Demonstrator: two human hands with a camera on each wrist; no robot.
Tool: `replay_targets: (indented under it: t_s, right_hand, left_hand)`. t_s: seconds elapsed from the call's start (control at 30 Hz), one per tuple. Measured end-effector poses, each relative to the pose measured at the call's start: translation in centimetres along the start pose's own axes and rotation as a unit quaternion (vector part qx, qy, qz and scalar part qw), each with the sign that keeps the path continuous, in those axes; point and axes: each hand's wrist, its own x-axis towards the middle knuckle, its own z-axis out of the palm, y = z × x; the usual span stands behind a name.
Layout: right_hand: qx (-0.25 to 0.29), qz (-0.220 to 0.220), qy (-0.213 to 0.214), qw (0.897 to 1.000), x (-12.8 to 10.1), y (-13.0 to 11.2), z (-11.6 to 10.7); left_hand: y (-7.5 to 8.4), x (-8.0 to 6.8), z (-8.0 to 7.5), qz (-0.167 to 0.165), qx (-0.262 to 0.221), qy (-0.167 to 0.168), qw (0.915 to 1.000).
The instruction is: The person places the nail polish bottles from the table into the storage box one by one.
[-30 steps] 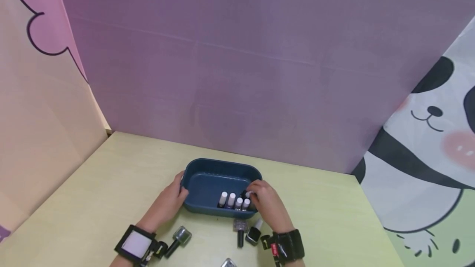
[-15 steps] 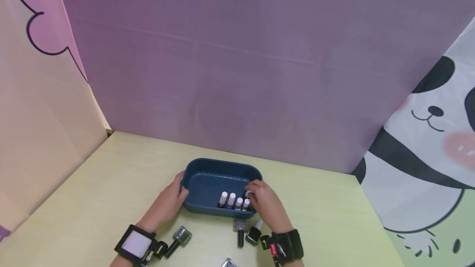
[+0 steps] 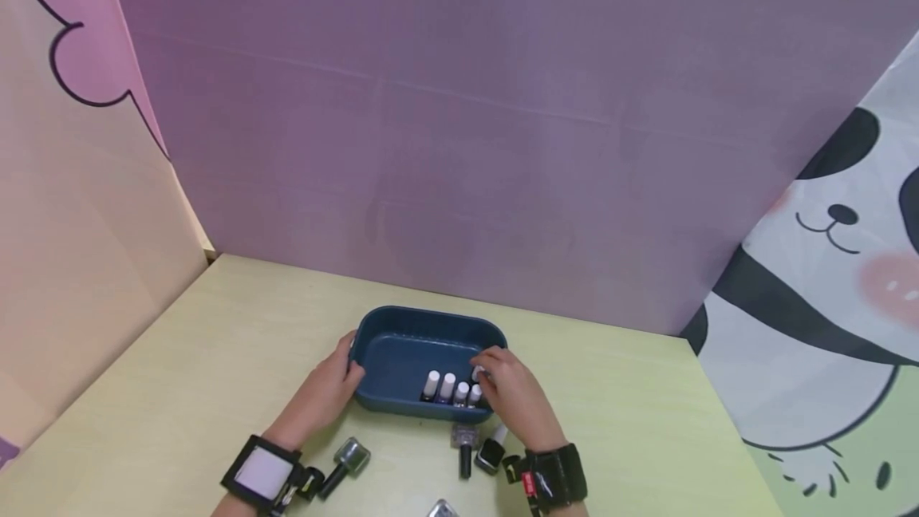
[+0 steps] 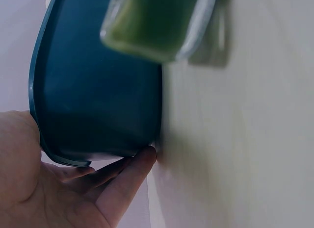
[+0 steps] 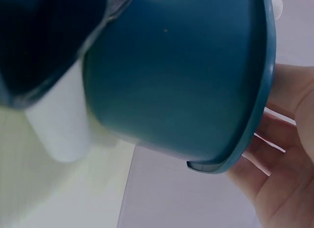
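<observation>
A dark blue oval tub (image 3: 402,341) stands on the pale green table (image 3: 215,357). Several small bottles with white caps (image 3: 447,386) stand in a row along its near wall. My left hand (image 3: 343,361) grips the tub's left end, thumb at the rim and fingers (image 4: 122,179) along the outer wall (image 4: 98,90). My right hand (image 3: 483,367) reaches over the right end of the tub (image 5: 186,76) and pinches the white cap of one more bottle (image 3: 477,374) at the end of the row.
Loose bottles lie on the table in front of the tub: a grey one with a black cap (image 3: 345,463), two more (image 3: 465,445) (image 3: 491,453) by my right wrist, and another at the bottom edge (image 3: 443,509). Purple and printed screens enclose the table.
My right hand has shifted slightly left and nearer over the row of bottles. The left hand and the tub have stayed still.
</observation>
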Motion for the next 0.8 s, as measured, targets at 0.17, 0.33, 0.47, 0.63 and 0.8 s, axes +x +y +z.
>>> replay_targets:
  t_s: [0.17,0.33,0.47,0.63,0.8]
  right_hand:
    - [-0.005,-0.012,0.020,1.000,0.0,-0.2,-0.2]
    - [-0.018,-0.027,0.046,0.998,0.1,-0.9,-0.8]
    - [-0.025,-0.040,0.061,0.997,0.1,-1.6,-1.5]
    - [-0.028,-0.059,0.074,0.995,0.2,-2.3,-2.3]
    - [-0.026,-0.064,0.073,0.995,0.2,-2.9,-2.8]
  left_hand:
    - [0.0,0.0,0.0,-0.001,-0.002,-0.002,1.0000]
    - [0.0,-0.1,-0.1,-0.002,-0.001,-0.001,1.0000]
    - [0.1,0.0,0.0,-0.005,0.002,0.000,1.0000]
    - [0.1,0.0,0.0,-0.004,0.004,0.001,1.0000]
    - [0.2,-0.1,0.0,-0.005,0.004,0.000,1.0000]
